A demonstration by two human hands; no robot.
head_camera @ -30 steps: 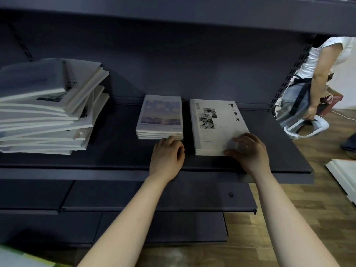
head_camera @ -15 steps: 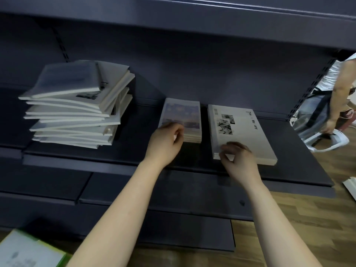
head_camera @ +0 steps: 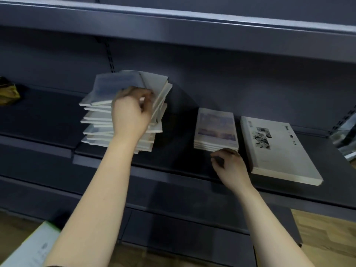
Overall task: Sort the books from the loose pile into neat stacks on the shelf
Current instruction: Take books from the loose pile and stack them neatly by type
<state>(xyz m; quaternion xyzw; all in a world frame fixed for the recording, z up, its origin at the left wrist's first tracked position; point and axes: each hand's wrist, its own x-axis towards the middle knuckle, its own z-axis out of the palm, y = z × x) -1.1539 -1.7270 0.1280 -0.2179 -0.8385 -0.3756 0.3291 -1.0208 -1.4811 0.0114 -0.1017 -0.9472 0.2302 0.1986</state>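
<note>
A loose, uneven pile of pale books (head_camera: 100,116) stands on the dark shelf (head_camera: 173,166) at centre left. My left hand (head_camera: 131,110) reaches onto the pile, its fingers curled round the edge of the top books. To the right lies a small neat stack of books with a bluish picture cover (head_camera: 216,128). Beside it sits a wider stack topped by a white book with black photos (head_camera: 279,149). My right hand (head_camera: 231,164) hovers at the front edge of the small stack, fingers loosely curled, holding nothing.
An upper shelf (head_camera: 173,20) overhangs the books. A yellowish object (head_camera: 8,92) sits far left on the shelf. A white and green box (head_camera: 32,245) is at the bottom left. Wooden floor (head_camera: 327,237) shows at the lower right.
My left hand left the small stack and moved left onto the loose pile. My right hand slid off the white book to the front of the small stack. The view swung left.
</note>
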